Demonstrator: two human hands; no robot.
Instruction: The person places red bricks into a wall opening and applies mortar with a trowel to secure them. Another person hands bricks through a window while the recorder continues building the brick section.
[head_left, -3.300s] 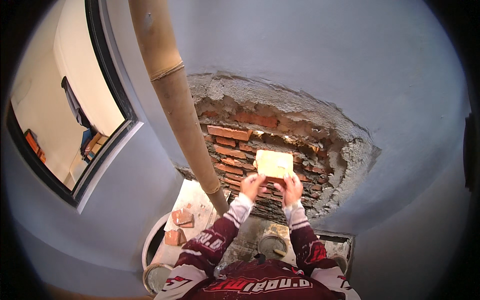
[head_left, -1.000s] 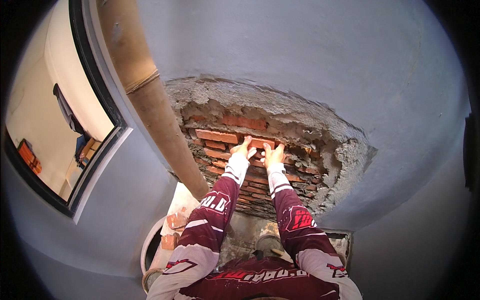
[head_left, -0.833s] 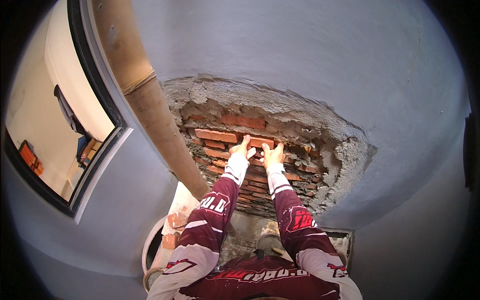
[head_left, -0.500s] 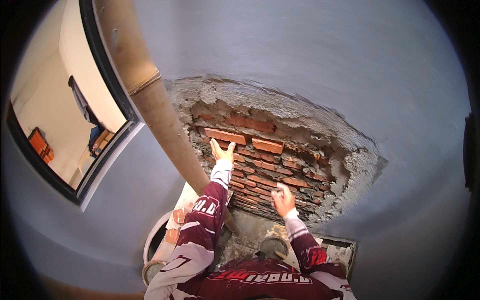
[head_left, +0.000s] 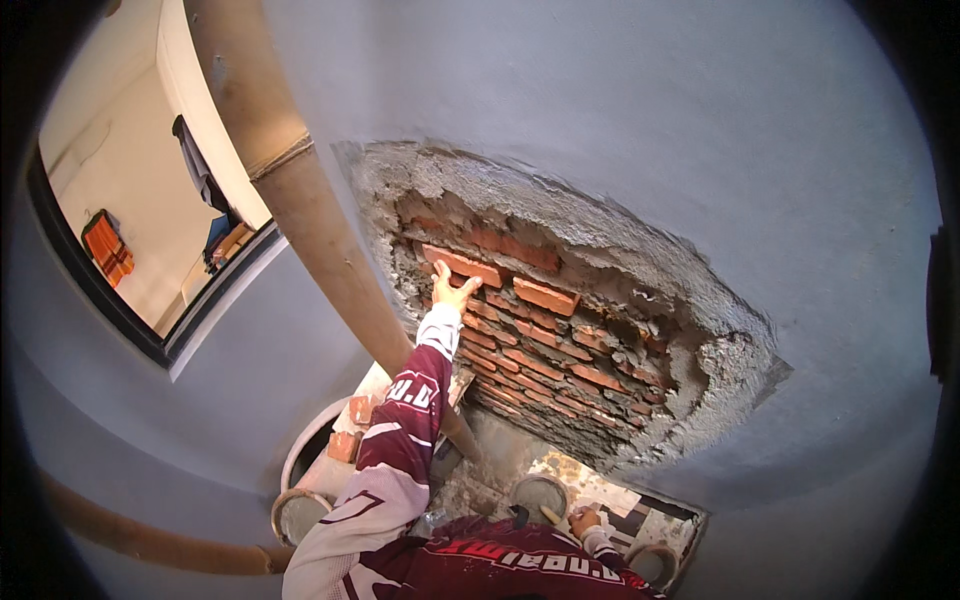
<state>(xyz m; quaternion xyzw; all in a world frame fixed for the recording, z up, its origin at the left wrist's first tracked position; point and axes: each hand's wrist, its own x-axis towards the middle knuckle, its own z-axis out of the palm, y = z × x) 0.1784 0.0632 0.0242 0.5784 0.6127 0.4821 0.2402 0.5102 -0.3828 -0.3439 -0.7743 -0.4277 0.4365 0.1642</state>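
My left hand (head_left: 455,290) reaches up to a recess in the wall, thumb and fingers spread against a red brick (head_left: 463,264) in the upper brickwork. The brick sits in the wall, and a second loose-looking brick (head_left: 545,295) lies just right of it. My right hand (head_left: 583,520) is low, close to my body, beside a round bucket (head_left: 540,494) of grey mortar. A pale wooden handle (head_left: 549,514) sticks out at the bucket's rim, near the fingers. Whether those fingers touch the handle is unclear.
A thick bamboo pole (head_left: 330,240) slants down on the left, before a black-framed window (head_left: 160,345). Broken bricks (head_left: 344,446) lie on a board near another bucket (head_left: 298,515). Rough plaster (head_left: 745,370) edges the recess; one more round container (head_left: 653,566) stands at lower right.
My left hand has moved onto the brick. My right hand has dropped from in front of the brickwork to beside the mortar bucket. The view has shifted slightly.
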